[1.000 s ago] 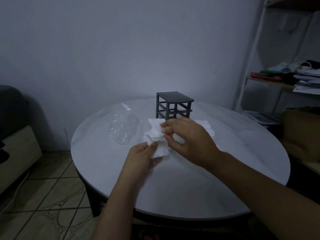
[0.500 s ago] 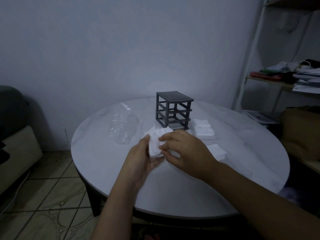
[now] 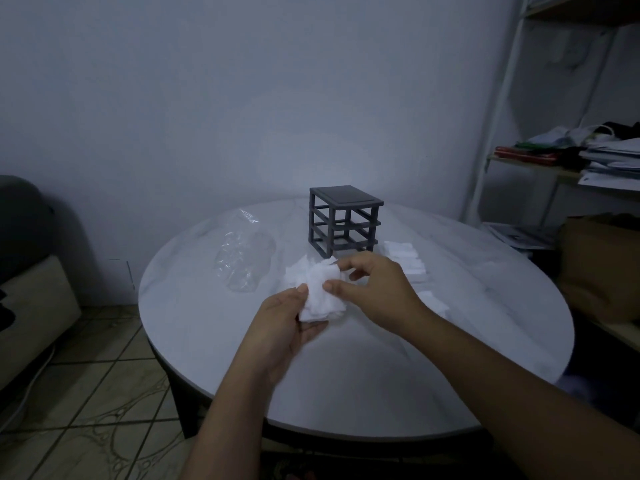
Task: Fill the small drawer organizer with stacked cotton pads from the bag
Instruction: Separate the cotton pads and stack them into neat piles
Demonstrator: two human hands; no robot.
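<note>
Over the middle of the round white table point(image 3: 346, 375), the left hand point(image 3: 287, 323) and right hand point(image 3: 377, 292) both pinch a ruffled bunch of white cotton pads point(image 3: 318, 285), just in front of the dark grey open-frame drawer organizer point(image 3: 343, 220) near the far edge.

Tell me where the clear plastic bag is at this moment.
In the head view, the clear plastic bag lies on the round white table, left of the dark drawer organizer frame and beyond the left hand.

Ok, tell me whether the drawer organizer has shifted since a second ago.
No. The drawer organizer stands where it did, the same gap right of the plastic bag, on the table's far side.
</note>
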